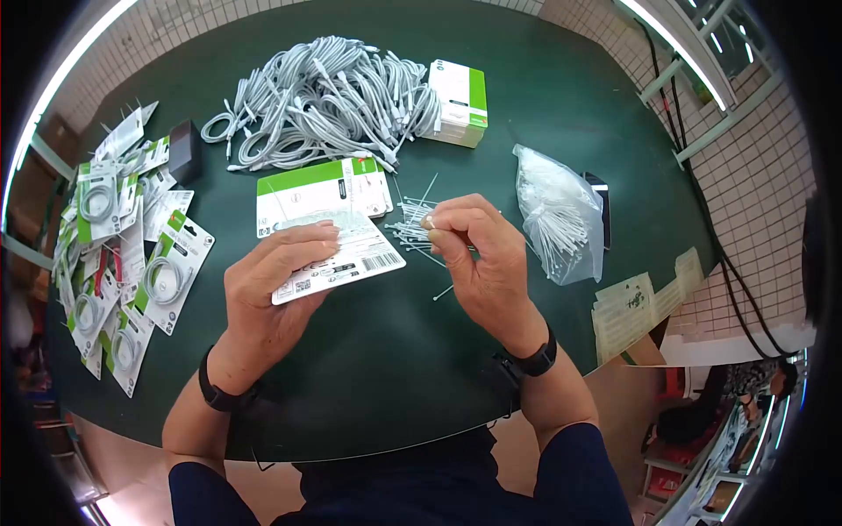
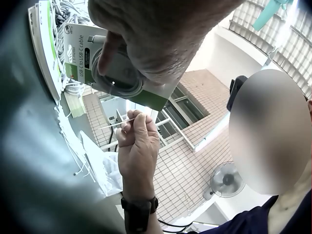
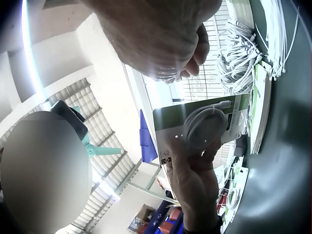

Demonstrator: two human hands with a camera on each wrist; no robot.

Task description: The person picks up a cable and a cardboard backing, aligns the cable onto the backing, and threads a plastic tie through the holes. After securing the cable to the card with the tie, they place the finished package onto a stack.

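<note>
So, your left hand (image 1: 267, 276) grips the white-and-green cardboard card (image 1: 349, 263) beyond the dark-green worktop's near edge (image 1: 289, 445), barcode end toward your right hand (image 1: 482, 254), which pinches a white plastic tie (image 2: 114, 124).

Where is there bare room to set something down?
The tabletop is bare between the left hand and right hand, toward the near edge, and right of the green-and-white box, beyond the bag of ties. It's crowded at left with packaged cables and far centre with loose cables.
</note>
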